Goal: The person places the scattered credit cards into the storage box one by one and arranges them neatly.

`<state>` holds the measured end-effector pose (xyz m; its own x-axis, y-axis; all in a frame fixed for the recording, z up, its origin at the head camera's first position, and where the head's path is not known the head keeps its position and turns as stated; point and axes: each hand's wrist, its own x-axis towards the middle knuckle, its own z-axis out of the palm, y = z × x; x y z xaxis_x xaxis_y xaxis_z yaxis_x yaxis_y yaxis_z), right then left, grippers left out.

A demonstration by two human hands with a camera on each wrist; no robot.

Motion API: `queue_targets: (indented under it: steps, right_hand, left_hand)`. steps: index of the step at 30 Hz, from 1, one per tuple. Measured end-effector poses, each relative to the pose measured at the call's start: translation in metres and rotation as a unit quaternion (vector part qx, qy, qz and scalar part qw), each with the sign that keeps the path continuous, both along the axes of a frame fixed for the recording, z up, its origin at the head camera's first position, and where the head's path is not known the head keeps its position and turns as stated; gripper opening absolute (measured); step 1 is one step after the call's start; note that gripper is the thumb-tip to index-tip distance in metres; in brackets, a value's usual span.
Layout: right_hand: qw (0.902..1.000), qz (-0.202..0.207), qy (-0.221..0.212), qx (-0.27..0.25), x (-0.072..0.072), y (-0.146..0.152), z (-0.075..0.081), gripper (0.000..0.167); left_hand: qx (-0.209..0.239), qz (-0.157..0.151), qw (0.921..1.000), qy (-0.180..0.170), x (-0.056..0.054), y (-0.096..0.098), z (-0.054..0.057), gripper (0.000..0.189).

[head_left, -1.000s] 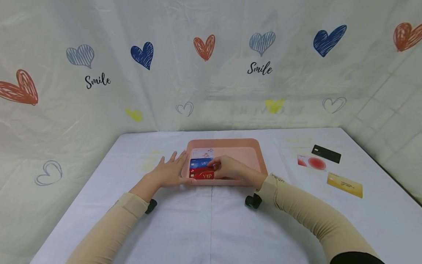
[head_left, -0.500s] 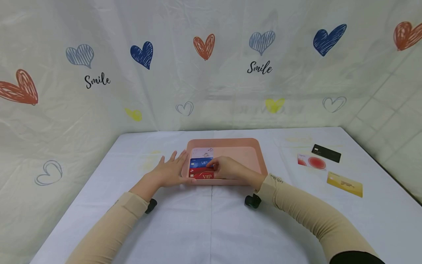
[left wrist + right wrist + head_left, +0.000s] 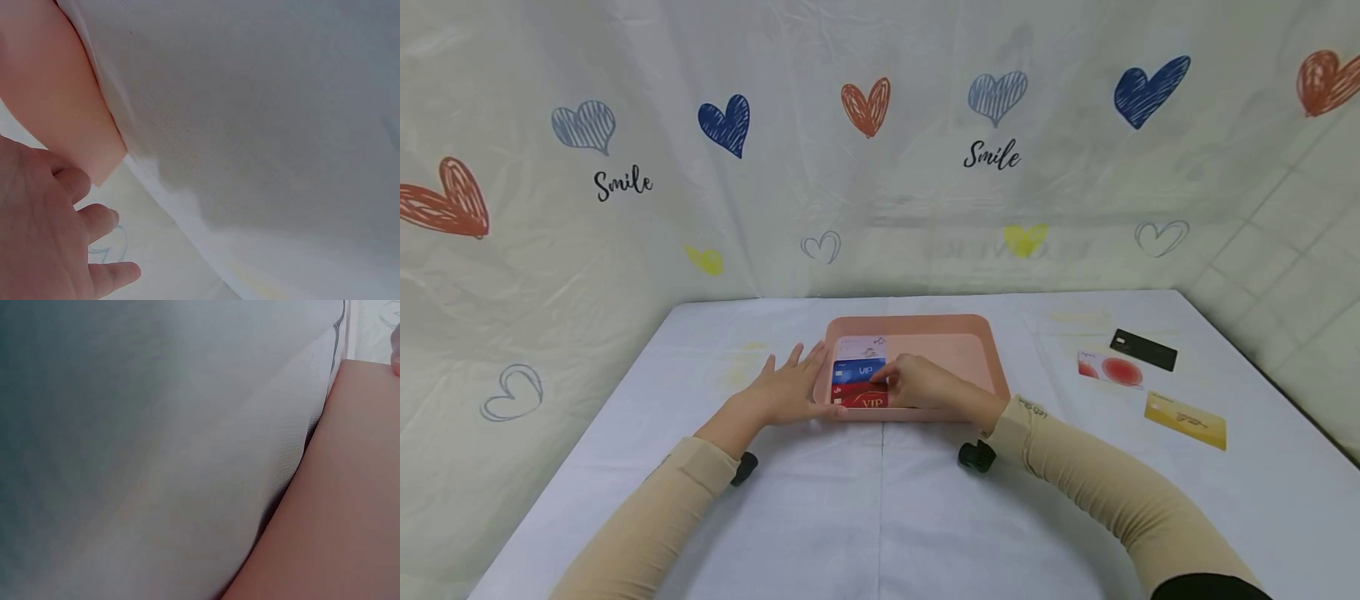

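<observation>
In the head view a pink tray (image 3: 940, 346) lies on the white table. Along its left side are overlapping cards: a pale card (image 3: 859, 347) at the back, a blue VIP card (image 3: 853, 372) in front of it, and a red VIP card (image 3: 857, 398) nearest me. My left hand (image 3: 782, 393) rests with spread, straight fingers along the tray's left edge, thumb at the front corner. Over the tray, my right hand (image 3: 921, 383) has curled fingers that pinch at the right side of the red VIP card; the fingertips are partly hidden. Both wrist views show mostly tray wall and tablecloth.
To the right on the table lie a black card (image 3: 1143, 350), a white card with a red circle (image 3: 1110, 369) and a gold card (image 3: 1185, 420). Behind the table hangs a pale curtain (image 3: 917, 192) printed with hearts.
The red VIP card and the right fingertips shift very slightly against each other. The left hand, the tray and the cards on the right stay where they were.
</observation>
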<state>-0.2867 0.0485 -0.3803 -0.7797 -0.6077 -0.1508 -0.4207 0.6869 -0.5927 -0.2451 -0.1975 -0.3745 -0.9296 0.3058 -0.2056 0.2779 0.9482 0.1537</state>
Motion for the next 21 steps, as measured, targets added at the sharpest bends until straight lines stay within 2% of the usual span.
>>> queue_targets:
  steps: [12, 21]
  right_hand:
    - [0.9994, 0.028, 0.016, 0.008, -0.0024, 0.0035, -0.0015, 0.043]
    - [0.9992, 0.038, 0.002, 0.005, -0.0035, 0.0044, -0.0004, 0.045]
  left_hand:
    - [-0.004, 0.004, 1.0, -0.002, 0.0, 0.0, -0.0005, 0.111]
    - [-0.002, 0.005, 1.0, -0.004, 0.0, -0.0006, 0.0002, 0.113]
